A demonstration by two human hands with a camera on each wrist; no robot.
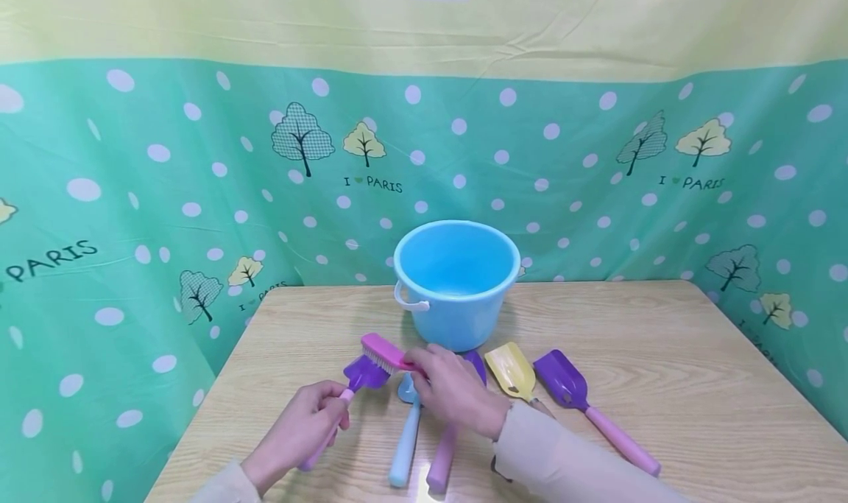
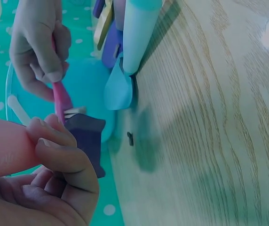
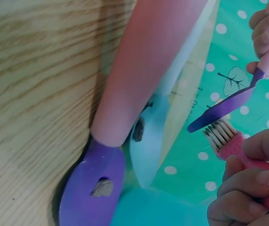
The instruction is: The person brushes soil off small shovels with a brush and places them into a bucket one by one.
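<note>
My left hand (image 1: 311, 418) grips the pink handle of a small toy shovel (image 3: 231, 103) with a purple blade, raised above the table. Between the fingers of my right hand (image 1: 453, 385) is a pink brush (image 1: 383, 352). Its pale bristles, brownish in places, meet the purple blade in the right wrist view. Below the hands lie a light blue shovel (image 1: 405, 444) and a purple shovel with a pink handle (image 1: 442, 459). My right hand partly covers both in the head view.
A light blue bucket (image 1: 457, 326) with a white handle stands at the back of the wooden table (image 1: 702, 385). To the right lie a yellow shovel (image 1: 512, 370) and another purple shovel (image 1: 563, 378). A patterned green and yellow cloth (image 1: 457, 157) hangs behind and at both sides.
</note>
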